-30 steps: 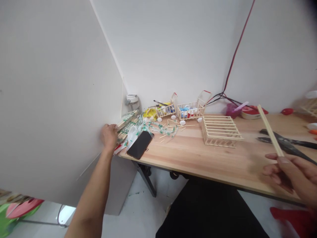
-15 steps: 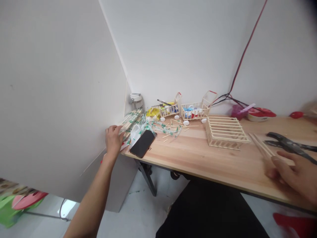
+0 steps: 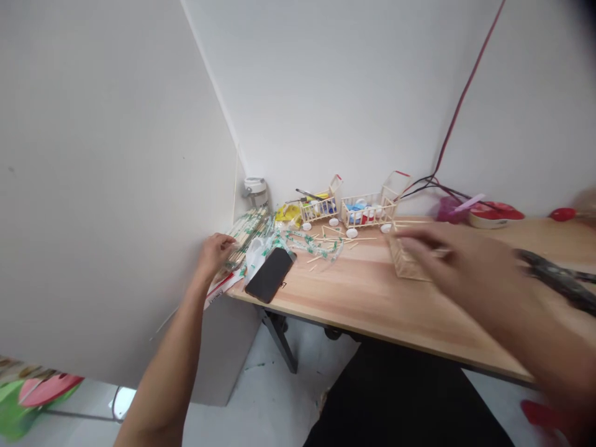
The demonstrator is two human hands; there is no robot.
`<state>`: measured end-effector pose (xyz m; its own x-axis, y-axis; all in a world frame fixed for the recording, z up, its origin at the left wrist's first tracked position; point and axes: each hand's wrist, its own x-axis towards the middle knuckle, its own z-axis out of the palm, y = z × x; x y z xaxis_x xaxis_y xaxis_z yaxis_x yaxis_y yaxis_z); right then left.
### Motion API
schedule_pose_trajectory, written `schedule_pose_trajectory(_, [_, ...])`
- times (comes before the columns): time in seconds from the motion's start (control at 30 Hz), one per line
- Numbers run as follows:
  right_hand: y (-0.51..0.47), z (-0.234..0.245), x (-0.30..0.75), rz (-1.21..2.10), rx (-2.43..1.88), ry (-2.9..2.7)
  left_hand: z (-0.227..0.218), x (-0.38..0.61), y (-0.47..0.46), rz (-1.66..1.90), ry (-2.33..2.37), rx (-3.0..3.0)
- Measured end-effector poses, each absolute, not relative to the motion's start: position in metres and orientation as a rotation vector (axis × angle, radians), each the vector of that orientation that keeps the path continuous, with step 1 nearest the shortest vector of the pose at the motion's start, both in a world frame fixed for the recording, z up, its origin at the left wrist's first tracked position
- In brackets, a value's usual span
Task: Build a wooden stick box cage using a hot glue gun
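Observation:
At the table's left end, my left hand (image 3: 216, 253) has its fingers closed at the near edge of a pile of plastic-wrapped chopsticks (image 3: 251, 225). My right hand (image 3: 442, 245), smeared by motion, is over a small crate of thin wooden sticks (image 3: 406, 262) and hides most of it. Whether that hand holds anything is not clear. A black phone (image 3: 270, 275) lies beside the chopsticks, partly on crumpled clear wrappers (image 3: 255, 251). Black-handled pliers (image 3: 554, 273) lie to the right, beyond my right forearm.
Two small stick carts with white wheels stand along the wall: a left cart (image 3: 319, 210) and a right cart (image 3: 367, 211), both filled with small items. Short stick pieces (image 3: 333, 231) are scattered before them. A lidded jug (image 3: 256, 191) stands in the corner. A red-topped bowl (image 3: 496, 215) sits back right.
My right hand has moved left and up from near two loose sticks to over the crate; those sticks are now out of sight. My left hand has shifted slightly at the chopstick pile.

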<state>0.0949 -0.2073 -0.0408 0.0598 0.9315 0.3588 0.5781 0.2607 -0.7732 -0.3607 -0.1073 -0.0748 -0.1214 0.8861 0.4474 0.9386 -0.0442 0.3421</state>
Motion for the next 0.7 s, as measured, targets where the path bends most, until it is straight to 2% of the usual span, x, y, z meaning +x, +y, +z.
schedule_pose_trajectory(0.03, [-0.192, -0.034, 0.062, 0.373, -1.274, -1.855, -0.072, -0.362, -0.108, -0.901, -2.111, -2.051])
schedule_pose_trajectory(0.13, [-0.145, -0.028, -0.032, 0.349, -1.005, -2.151, -0.065, -0.363, -0.109, -0.954, -2.11, -2.091])
schedule_pose_trajectory(0.3, [-0.086, -0.046, -0.139, 0.312, -0.891, -2.376, -0.064, -0.352, -0.103, -1.079, -2.042, -2.147])
schedule_pose_trajectory(0.7, [-0.049, -0.084, -0.216, 0.24, -0.974, -2.346, -0.073, -0.351, -0.095, -1.256, -2.101, -2.12])
